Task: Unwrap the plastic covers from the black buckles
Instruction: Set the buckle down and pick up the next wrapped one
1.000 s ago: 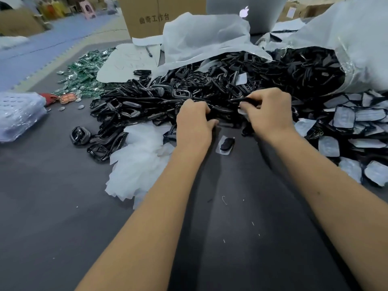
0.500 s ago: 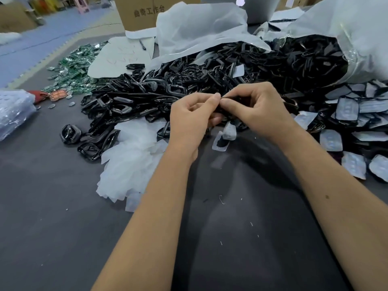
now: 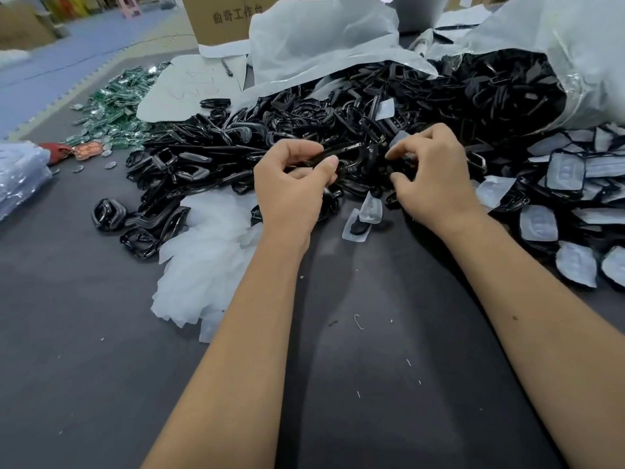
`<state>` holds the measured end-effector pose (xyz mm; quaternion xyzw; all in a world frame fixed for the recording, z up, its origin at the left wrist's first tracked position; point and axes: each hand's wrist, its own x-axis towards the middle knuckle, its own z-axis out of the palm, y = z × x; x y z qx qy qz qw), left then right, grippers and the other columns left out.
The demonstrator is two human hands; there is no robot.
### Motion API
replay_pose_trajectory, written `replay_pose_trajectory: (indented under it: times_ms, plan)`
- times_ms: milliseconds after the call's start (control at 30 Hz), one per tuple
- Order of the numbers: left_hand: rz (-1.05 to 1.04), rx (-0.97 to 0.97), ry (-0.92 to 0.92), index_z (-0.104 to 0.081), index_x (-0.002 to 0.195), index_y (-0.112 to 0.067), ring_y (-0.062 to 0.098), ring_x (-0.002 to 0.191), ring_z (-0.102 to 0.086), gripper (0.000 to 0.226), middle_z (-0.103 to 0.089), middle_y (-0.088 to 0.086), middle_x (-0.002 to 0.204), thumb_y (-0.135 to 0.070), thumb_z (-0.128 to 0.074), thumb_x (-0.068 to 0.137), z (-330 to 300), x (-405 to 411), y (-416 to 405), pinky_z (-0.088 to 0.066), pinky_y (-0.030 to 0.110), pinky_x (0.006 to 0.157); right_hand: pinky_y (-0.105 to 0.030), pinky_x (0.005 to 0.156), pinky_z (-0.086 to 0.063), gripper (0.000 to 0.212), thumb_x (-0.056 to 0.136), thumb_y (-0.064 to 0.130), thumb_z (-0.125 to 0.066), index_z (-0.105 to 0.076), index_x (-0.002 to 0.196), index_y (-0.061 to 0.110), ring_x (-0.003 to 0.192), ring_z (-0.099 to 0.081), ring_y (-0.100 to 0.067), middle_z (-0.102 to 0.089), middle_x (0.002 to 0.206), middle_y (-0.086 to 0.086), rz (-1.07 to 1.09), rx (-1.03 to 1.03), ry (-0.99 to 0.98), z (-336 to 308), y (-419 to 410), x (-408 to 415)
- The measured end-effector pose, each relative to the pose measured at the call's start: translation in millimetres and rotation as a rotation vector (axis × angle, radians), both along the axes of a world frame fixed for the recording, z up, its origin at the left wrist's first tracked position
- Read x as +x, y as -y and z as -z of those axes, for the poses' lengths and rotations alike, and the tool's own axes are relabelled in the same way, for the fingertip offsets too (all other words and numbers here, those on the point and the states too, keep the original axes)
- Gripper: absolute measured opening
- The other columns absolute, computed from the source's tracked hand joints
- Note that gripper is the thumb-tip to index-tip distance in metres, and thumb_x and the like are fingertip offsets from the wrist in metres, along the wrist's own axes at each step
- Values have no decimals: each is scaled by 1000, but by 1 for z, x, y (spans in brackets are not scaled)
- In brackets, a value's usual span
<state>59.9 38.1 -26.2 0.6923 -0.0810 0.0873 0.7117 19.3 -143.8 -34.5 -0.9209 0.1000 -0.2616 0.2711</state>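
Buckles in black (image 3: 338,130) lie heaped across the far side of the bench (image 3: 101,367), spilling from a torn white bag (image 3: 558,45), and the one we are working on sits between our two hands at the near edge of that heap. Our left hand (image 3: 291,187) holds the bare black buckle (image 3: 334,155), thumb and forefinger pinching its frame. Our right hand (image 3: 436,174) pinches a clear plastic cover (image 3: 399,140) between thumb and fingertips; the cover looks nearly or wholly free of the buckle, though the fingers hide the join, so we cannot tell for sure.

To do this step well, we judge that the left grip should stay on the rigid frame, not the film, so the pull has something firm to work against. We draw the cover straight off along the buckle's length, never twisting, since thin film probably tears and leaves scraps.

Next we would sort the pieces. Spent covers belong on the white pile of film (image 3: 209,252) at our left, bare buckles on the black heap. Wrapped buckles (image 3: 568,174) wait in a group at our right, and one wrapped piece (image 3: 358,225) lies just below our hands, near enough to take next. Keeping the three groups apart saves us checking anything twice.
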Motion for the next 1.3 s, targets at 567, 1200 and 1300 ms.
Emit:
replay_pose_trajectory:
  times_ms: [567, 1200, 1300]
  plan:
    - [73, -285, -162, -62, 81, -7, 8, 64, -66, 18, -62, -4, 69, -4, -66, 99, -3, 4, 10, -58, 23, 72, -30, 87, -60, 28, 89, -8, -72, -74, 111, 9, 97, -74, -18, -76, 104, -9, -355, 646, 215, -5, -17, -3]
    - [-23, -192, -96, -67, 88, -8, 20, 75, -69, 10, -74, 6, 75, -1, -68, 95, -7, 0, 4, -60, 39, 78, -31, 86, -62, 24, 86, -12, -74, -77, 104, 3, 88, -79, -22, -80, 92, -5, -389, 853, 245, -3, -21, -2]
    - [-114, -151, -118, -66, 84, -9, 18, 75, -69, 11, -76, 1, 73, -2, -68, 92, -5, 3, 3, -54, 28, 62, -34, 84, -63, 25, 84, -13, -76, -76, 101, 4, 86, -78, -23, -78, 92, -6, -390, 855, 271, -3, -22, -2]
